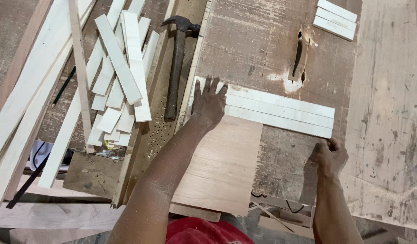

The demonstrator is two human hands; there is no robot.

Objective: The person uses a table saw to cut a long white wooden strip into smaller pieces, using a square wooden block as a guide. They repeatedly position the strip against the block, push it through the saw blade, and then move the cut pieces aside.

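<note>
My left hand (208,101) lies flat, fingers spread, on the left end of three pale wooden strips (281,110) laid side by side across a worn table saw top (258,40). My right hand (329,156) is curled at the strips' right end, its fingers touching the nearest strip's corner. A brown plywood sheet (222,167) lies under my left wrist, its far edge against the strips. The saw blade slot (299,52) sits beyond the strips with sawdust around it.
A claw hammer (176,63) lies left of my left hand on a perforated board. A heap of short pale offcuts (120,77) and long slats (32,90) fills the left. More cut strips (336,18) sit at the far right. A plywood panel (389,113) borders the right.
</note>
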